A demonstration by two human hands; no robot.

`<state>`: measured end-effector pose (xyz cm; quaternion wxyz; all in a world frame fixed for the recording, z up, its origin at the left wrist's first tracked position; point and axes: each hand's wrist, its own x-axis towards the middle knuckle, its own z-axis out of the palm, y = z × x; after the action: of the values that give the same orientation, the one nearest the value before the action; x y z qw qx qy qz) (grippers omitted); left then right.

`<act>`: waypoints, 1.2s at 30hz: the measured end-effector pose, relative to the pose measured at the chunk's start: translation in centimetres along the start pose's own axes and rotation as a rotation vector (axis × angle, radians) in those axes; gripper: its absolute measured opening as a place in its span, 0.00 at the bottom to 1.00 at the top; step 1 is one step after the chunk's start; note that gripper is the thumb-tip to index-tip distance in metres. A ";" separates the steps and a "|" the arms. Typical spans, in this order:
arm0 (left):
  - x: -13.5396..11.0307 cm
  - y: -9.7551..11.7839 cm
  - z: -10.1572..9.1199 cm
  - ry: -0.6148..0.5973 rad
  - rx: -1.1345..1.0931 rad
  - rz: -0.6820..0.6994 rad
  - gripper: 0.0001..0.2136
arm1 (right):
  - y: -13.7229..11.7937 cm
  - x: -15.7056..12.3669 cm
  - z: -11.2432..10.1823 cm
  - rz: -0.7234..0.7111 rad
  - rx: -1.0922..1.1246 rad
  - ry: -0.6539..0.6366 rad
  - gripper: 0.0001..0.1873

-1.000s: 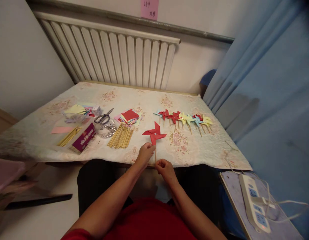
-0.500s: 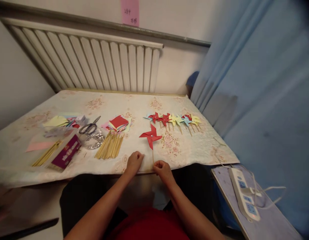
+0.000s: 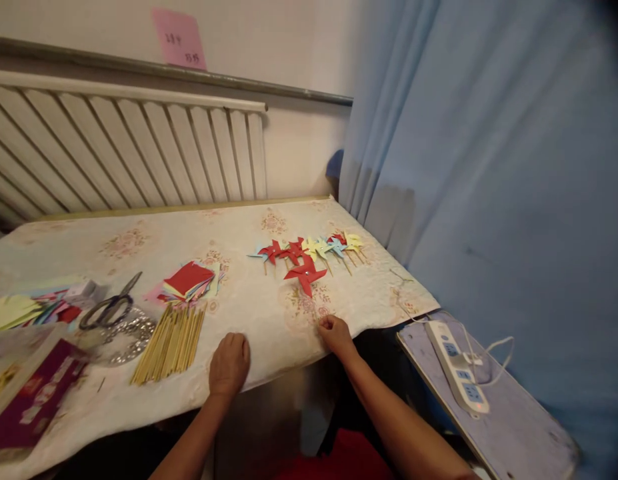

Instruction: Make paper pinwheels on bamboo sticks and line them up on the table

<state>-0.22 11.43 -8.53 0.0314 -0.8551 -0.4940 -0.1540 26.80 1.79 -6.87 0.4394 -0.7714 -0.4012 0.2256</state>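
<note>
Farther forward: sharp-bladed red paper pinwheel [image 3: 307, 273] (pinched by right hand [image 3: 333, 333]); left hand [image 3: 229, 363] balled.

The nearest pinwheel [image 3: 315, 275] is plain red, with a silvery dot in its middle; the pinwheels behind [image 3: 316, 249] are red, yellow and light blue. The tablecloth [image 3: 83, 233] is cream, with a pattern of pinkish-brown flowers. The sticks [image 3: 171, 347] are golden yellow, the top paper square [image 3: 189, 279] is red, the box [image 3: 39, 393] is purple with whitish lettering, and the curtain [image 3: 489, 200] is blue.
</note>
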 end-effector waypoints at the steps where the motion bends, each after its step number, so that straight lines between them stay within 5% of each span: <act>1: 0.0 -0.1 0.1 0.013 0.005 0.008 0.11 | 0.5 0.7 -0.6 0.004 -0.043 0.020 0.05; 18: 0.0 -0.7 0.7 0.075 -0.014 0.065 0.10 | 8.6 12.6 -11.9 0.211 -0.300 0.340 0.07; 26: 0.2 -0.7 0.7 0.055 -0.026 0.066 0.10 | 11.3 15.7 -14.3 0.325 -0.344 0.441 0.09; 36: 0.2 -0.9 1.0 0.035 -0.057 0.061 0.09 | 11.4 17.6 -15.5 0.350 -0.442 0.456 0.11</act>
<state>-0.67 12.27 -9.49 0.0201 -0.8675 -0.4625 -0.1820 52.56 5.13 -8.65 0.2948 -0.9353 -0.1937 0.0275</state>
